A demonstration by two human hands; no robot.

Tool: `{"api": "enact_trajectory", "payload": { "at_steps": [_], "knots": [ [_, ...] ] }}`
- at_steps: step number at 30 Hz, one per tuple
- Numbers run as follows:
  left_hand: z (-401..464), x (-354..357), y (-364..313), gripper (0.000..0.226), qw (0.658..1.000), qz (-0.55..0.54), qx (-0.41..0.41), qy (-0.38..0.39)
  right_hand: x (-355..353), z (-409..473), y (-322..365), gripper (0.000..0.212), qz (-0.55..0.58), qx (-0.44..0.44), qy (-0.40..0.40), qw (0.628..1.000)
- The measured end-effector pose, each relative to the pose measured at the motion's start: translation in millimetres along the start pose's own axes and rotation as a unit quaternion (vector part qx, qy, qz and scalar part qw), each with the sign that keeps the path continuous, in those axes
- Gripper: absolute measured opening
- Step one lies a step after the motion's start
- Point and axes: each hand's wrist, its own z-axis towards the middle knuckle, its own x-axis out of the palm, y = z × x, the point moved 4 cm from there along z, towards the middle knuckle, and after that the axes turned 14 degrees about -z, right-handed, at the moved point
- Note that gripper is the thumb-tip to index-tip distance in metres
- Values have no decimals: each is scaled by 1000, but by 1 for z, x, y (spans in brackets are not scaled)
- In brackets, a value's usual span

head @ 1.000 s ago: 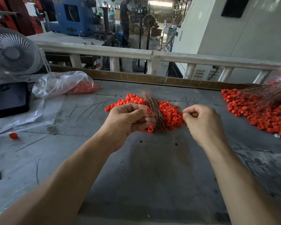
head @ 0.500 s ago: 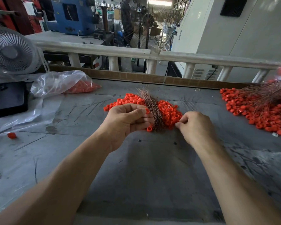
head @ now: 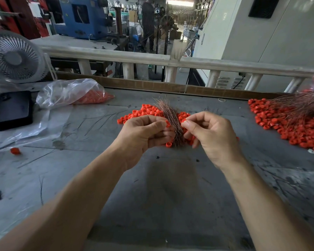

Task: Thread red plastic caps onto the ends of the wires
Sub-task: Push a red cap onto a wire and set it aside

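Observation:
A bundle of thin copper wires (head: 168, 115) lies across a heap of loose red plastic caps (head: 145, 111) in the middle of the grey table. My left hand (head: 143, 134) is curled just left of the bundle and pinches a red cap (head: 168, 124) at its fingertips. My right hand (head: 210, 136) is raised just right of the bundle, its thumb and forefinger pinched on another red cap (head: 183, 121). The two hands' fingertips almost meet over the wires. Whether either hand also holds a single wire I cannot tell.
A pile of capped wires (head: 294, 120) spreads at the right. A clear bag of caps (head: 74, 93), a black case (head: 13, 110) and a white fan (head: 14, 57) sit at the left. One stray cap (head: 15, 151) lies near the left edge. A white railing (head: 152, 59) borders the far side.
My right hand dipped to the cap heap beside the bundle, then rose toward my left hand with a cap pinched. My left hand stayed put.

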Motion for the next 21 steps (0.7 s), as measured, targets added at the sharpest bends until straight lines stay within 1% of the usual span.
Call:
{"api": "enact_trajectory", "payload": {
  "at_steps": [2,6,8,9,12,18,21],
  "knots": [
    [-1,1,-1,18,1000,-2,2,0,7,-3,4,12,34,-17,26,999],
    [-1,2,-2,11,1000,-2,5,-1,14,-5,3,22,28,-29,58,997],
    [-1,2,-3,11,1000,1,6,-2,15,-5,1,24,28,-27,64,997],
    [-1,2,-3,13,1000,3,6,-1,16,-4,0,22,28,-26,64,997],
    [-2,2,-3,24,1000,2,6,4,14,-4,-1,3,28,-25,52,998],
    [-1,3,-1,28,1000,13,13,9,13,-5,-1,10,19,-32,33,999],
    [-2,5,-1,23,1000,21,20,12,12,-8,7,12,-1,-71,7,997]
  ]
}}
